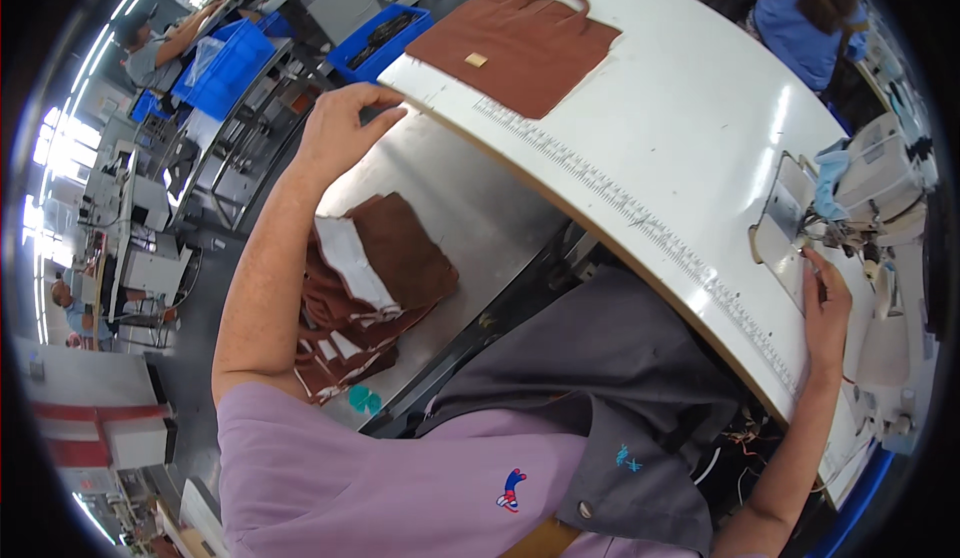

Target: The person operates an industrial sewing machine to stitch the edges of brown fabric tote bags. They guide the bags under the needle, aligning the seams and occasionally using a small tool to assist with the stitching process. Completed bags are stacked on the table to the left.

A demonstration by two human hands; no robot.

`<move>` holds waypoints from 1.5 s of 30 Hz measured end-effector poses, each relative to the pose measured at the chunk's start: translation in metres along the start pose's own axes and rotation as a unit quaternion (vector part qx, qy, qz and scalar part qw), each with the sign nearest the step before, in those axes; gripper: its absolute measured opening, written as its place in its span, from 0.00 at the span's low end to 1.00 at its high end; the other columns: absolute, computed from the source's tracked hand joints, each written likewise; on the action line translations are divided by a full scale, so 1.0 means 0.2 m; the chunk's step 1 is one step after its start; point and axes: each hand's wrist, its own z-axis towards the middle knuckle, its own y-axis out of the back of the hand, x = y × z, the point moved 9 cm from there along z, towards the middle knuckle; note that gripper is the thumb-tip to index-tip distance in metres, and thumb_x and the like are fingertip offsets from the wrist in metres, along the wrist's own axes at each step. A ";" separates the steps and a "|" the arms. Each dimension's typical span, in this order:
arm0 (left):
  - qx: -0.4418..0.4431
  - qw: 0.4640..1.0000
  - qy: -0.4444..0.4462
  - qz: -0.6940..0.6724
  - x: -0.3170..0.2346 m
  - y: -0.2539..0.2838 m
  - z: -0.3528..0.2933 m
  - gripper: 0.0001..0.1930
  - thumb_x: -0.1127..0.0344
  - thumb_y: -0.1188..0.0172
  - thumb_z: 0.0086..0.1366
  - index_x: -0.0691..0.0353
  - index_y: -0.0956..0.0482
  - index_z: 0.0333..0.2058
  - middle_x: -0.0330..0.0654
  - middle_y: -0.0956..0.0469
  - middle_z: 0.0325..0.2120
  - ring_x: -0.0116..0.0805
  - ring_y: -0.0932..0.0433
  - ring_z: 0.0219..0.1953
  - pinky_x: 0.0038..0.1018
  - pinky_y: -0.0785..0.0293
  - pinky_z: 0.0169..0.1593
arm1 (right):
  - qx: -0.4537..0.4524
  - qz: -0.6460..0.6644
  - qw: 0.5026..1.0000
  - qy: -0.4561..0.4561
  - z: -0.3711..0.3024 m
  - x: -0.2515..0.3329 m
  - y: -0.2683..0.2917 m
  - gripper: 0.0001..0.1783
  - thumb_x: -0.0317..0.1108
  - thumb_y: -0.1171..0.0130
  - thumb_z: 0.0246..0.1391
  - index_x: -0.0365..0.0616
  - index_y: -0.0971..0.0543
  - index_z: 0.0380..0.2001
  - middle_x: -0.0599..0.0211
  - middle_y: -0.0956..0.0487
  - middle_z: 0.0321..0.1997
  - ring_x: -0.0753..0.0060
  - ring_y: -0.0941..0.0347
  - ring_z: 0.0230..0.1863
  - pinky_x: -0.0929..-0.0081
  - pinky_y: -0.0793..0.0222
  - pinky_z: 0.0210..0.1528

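Note:
My left hand (345, 136) is at the far left corner of the white table (690, 148), its fingers and thumb apart with nothing between them. Beyond it, a brown handbag panel (520, 53) with a looped handle and a small gold-coloured clasp lies flat on the table. On the right, my right hand (828, 308) is at the needle area of a sewing machine (880, 173). Its fingers are drawn together beside the metal plate (782, 208); whatever they pinch is too small to make out. A light blue cloth (830, 180) hangs on the machine.
A printed ruler strip (620, 203) runs along the table's near edge. Left and lower, brown pieces (400, 253) with white parts are piled on a metal surface (470, 203). Blue bins (378, 43) stand beyond. One person in blue (800, 23) is at the far right; others sit at left.

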 end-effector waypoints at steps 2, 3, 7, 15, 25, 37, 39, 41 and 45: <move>-0.032 0.996 -0.008 -0.078 -0.21 -0.03 0.19 0.17 0.54 0.30 0.65 0.61 0.11 0.43 0.45 0.13 0.43 0.43 0.15 0.46 0.38 0.20 0.51 | -0.012 -0.003 1.000 0.007 -0.02 -0.01 0.02 0.15 0.28 0.43 0.69 0.41 0.18 0.56 0.70 0.23 0.36 0.79 0.35 0.32 0.78 0.36 0.37; -0.037 0.996 -0.044 -0.075 -0.26 -0.06 0.27 0.17 0.53 0.31 0.66 0.61 0.11 0.44 0.45 0.13 0.44 0.44 0.15 0.47 0.37 0.20 0.52 | -0.021 0.011 1.000 0.009 -0.01 0.03 0.01 0.14 0.27 0.42 0.68 0.41 0.17 0.54 0.69 0.23 0.34 0.79 0.34 0.31 0.77 0.36 0.35; -0.033 0.990 -0.120 -0.067 -0.48 -0.30 0.59 0.20 0.54 0.31 0.67 0.61 0.14 0.51 0.45 0.15 0.52 0.42 0.16 0.52 0.36 0.22 0.56 | -0.041 0.014 0.999 0.013 -0.01 0.07 0.03 0.14 0.25 0.40 0.65 0.41 0.16 0.52 0.66 0.23 0.31 0.77 0.34 0.27 0.76 0.36 0.32; 0.057 0.986 -0.153 -0.008 -0.63 -0.83 0.90 0.29 0.47 0.51 0.78 0.58 0.28 0.68 0.46 0.45 0.77 0.50 0.52 0.80 0.57 0.60 0.78 | -0.045 0.009 0.998 0.051 0.01 0.12 0.03 0.14 0.24 0.37 0.60 0.43 0.15 0.49 0.62 0.24 0.27 0.68 0.31 0.24 0.71 0.36 0.29; 0.218 0.921 -0.294 -0.135 -1.70 -0.96 0.17 0.30 0.51 0.51 0.79 0.61 0.38 0.73 0.50 0.47 0.78 0.55 0.61 0.81 0.67 0.74 0.76 | -0.045 -0.041 0.994 0.089 0.00 0.18 0.05 0.13 0.29 0.35 0.59 0.48 0.15 0.48 0.62 0.22 0.28 0.53 0.24 0.28 0.60 0.29 0.34; 0.169 0.880 -0.391 -0.210 -2.06 -0.91 0.14 0.17 0.54 0.23 0.56 0.53 0.16 0.40 0.40 0.26 0.57 0.45 0.31 0.64 0.48 0.43 0.69 | -0.037 -0.010 0.984 0.174 -0.04 0.25 0.02 0.14 0.32 0.34 0.58 0.53 0.15 0.48 0.66 0.21 0.32 0.55 0.21 0.34 0.57 0.26 0.40; 0.182 0.884 -0.374 -0.212 -2.06 -0.93 0.14 0.15 0.56 0.24 0.57 0.54 0.17 0.38 0.40 0.26 0.57 0.45 0.31 0.64 0.47 0.43 0.69 | -0.024 -0.001 0.983 0.185 -0.05 0.28 0.00 0.13 0.32 0.34 0.57 0.53 0.14 0.47 0.67 0.22 0.31 0.57 0.21 0.34 0.59 0.26 0.39; 0.182 0.888 -0.361 -0.220 -2.05 -0.94 0.15 0.12 0.58 0.25 0.58 0.55 0.16 0.36 0.39 0.26 0.56 0.43 0.30 0.63 0.46 0.44 0.69 | -0.012 0.007 0.981 0.195 -0.05 0.30 -0.01 0.12 0.32 0.34 0.57 0.53 0.14 0.45 0.69 0.22 0.30 0.59 0.21 0.34 0.60 0.26 0.38; 0.186 0.889 -0.352 -0.224 -2.05 -0.96 0.17 0.09 0.62 0.27 0.60 0.56 0.16 0.35 0.39 0.26 0.56 0.43 0.31 0.63 0.45 0.45 0.69 | -0.016 -0.037 0.977 0.210 -0.05 0.32 -0.03 0.12 0.32 0.34 0.55 0.53 0.13 0.43 0.71 0.23 0.30 0.61 0.21 0.34 0.60 0.26 0.36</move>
